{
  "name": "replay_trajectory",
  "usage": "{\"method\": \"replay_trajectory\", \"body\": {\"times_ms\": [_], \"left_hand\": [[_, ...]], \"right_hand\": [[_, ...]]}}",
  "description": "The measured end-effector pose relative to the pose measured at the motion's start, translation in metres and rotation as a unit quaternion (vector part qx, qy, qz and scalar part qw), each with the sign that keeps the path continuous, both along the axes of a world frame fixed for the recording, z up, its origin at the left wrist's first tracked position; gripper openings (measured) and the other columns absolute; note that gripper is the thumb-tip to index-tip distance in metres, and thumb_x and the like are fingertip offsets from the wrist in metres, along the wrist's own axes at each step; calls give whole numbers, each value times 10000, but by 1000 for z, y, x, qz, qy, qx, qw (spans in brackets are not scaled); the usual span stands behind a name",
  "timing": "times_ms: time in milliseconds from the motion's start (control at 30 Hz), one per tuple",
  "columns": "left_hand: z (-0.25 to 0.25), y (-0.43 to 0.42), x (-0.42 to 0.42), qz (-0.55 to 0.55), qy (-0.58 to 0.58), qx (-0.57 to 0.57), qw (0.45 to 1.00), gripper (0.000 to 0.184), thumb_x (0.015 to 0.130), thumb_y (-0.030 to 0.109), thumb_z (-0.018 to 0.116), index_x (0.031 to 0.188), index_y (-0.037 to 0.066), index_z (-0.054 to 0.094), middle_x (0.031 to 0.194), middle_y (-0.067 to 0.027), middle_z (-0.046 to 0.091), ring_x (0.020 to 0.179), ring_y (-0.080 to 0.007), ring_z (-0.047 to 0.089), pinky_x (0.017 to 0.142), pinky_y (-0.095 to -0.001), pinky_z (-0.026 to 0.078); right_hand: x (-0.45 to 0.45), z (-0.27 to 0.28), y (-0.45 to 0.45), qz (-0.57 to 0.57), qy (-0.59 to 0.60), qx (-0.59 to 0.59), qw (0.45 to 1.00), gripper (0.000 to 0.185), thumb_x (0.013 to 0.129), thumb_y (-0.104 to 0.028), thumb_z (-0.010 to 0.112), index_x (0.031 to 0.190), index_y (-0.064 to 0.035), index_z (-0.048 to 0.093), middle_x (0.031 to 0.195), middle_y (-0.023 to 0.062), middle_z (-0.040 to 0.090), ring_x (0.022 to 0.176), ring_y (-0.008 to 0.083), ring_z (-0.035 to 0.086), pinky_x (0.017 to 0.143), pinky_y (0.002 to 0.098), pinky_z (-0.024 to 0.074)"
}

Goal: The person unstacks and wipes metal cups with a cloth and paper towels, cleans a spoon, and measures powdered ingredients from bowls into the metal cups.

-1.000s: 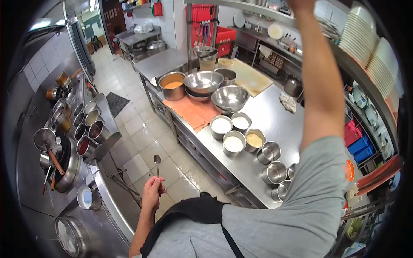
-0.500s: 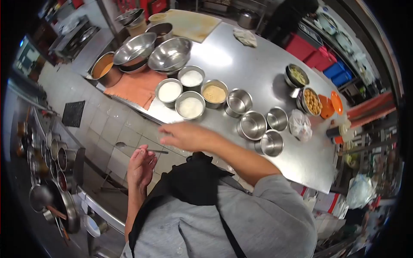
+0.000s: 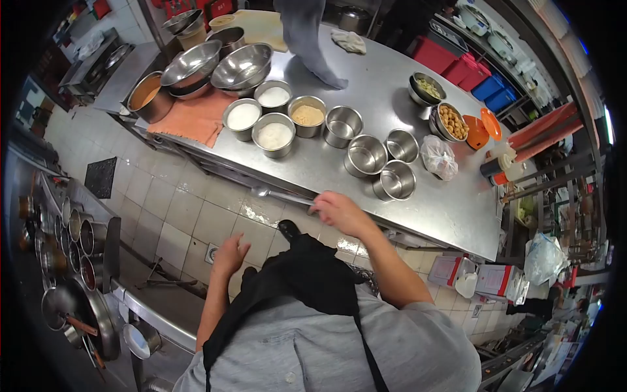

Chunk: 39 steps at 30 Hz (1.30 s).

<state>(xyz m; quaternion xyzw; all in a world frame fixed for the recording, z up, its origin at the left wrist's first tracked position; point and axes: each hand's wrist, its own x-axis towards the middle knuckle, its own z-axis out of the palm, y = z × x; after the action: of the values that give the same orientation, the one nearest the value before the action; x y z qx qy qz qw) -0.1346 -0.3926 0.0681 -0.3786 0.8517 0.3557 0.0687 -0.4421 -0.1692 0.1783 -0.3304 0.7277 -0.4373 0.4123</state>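
My right hand (image 3: 336, 212) is closed around the handle end of a metal spoon (image 3: 281, 195), held level in front of the table edge with its bowl pointing left. My left hand (image 3: 230, 254) hangs lower over the tiled floor, thumb apart from the fingers, holding nothing. On the steel table (image 3: 307, 160) beyond stand pots of white contents, among them a front pot (image 3: 273, 136), a left pot (image 3: 243, 117) and a rear pot (image 3: 273, 97). A pot of tan powder (image 3: 307, 114) stands beside them. Several bare steel pots (image 3: 366, 155) are nearest to my right hand.
Steel bowls (image 3: 241, 67) and an orange cloth (image 3: 192, 124) lie at the table's left. A blue-grey, cloth-like shape (image 3: 305, 39) reaches over the far side. At right are a bowl of brown pieces (image 3: 452, 122) and a plastic bag (image 3: 439, 157). Pans (image 3: 68, 304) line the left counter.
The spoon has passed from my left hand to my right, which moved right and lower. My left hand has opened. The blue-grey shape has appeared over the far side of the table.
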Motion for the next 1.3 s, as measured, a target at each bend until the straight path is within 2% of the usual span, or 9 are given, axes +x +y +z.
{"method": "replay_trajectory", "body": {"times_ms": [67,233,433,567,733,900,1100,1200,1300], "left_hand": [[8,20,33,-86,-147,-145,975,367,944,330,725,1218,87,727,1120,-178,745,1067,-388,706,851,-425,557],[-85,19,102,185,49,261,946,347,965,319,716,1168,38,735,958,-138,767,917,-256,738,779,-363,560],[-34,-15,29,152,122,134,972,398,990,290,685,1250,-11,695,1032,-157,767,953,-227,719,860,-350,556],[28,-34,-43,118,164,113,973,403,995,282,677,1273,-10,683,1087,-193,760,1016,-255,725,895,-364,556],[53,-49,-101,107,85,68,988,422,991,286,679,1296,-4,671,1098,-191,750,1024,-258,720,901,-359,552],[65,-53,-118,122,60,121,983,412,994,267,684,1305,-3,664,1047,-162,741,965,-244,706,900,-358,553],[118,-77,-125,221,199,190,936,413,1008,116,658,1402,9,589,1246,-135,683,1083,-200,665,952,-330,535],[189,-105,-162,181,322,128,920,477,1001,32,609,1466,5,511,1367,-127,606,1135,-216,645,985,-321,513],[215,-145,-200,120,450,88,881,835,975,500,654,1617,94,306,1614,-115,372,1349,-316,502,1069,-467,460]], "right_hand": [[-10,33,28,-62,-53,2,997,282,1047,-299,559,1099,-49,679,853,14,639,738,99,582,650,282,499],[-72,91,66,-197,166,44,965,239,1040,-245,576,1032,-37,693,754,15,638,686,71,532,603,274,465],[-164,93,32,-185,420,65,886,309,978,-286,588,1044,-8,704,901,232,723,887,390,709,798,476,531],[-201,118,-16,-32,486,253,836,303,941,-385,681,1023,-102,752,1092,181,715,1071,375,686,904,486,545],[-335,82,-188,77,427,90,896,809,770,-338,880,1479,-189,521,1566,228,413,1287,421,582,1069,462,505],[-396,4,-345,-22,359,128,924,1241,650,-323,969,1641,-191,234,1707,277,79,1409,508,458,1125,497,464],[-450,-62,-394,12,424,57,904,458,759,-239,802,1146,-12,711,1117,241,733,1132,409,674,988,479,526],[-425,95,-336,-31,293,36,955,391,740,-324,755,932,16,767,853,212,760,800,330,754,744,451,597],[-390,204,-289,58,340,-122,931,450,734,-339,775,1080,-51,756,951,122,786,853,267,742,774,412,582]]}}
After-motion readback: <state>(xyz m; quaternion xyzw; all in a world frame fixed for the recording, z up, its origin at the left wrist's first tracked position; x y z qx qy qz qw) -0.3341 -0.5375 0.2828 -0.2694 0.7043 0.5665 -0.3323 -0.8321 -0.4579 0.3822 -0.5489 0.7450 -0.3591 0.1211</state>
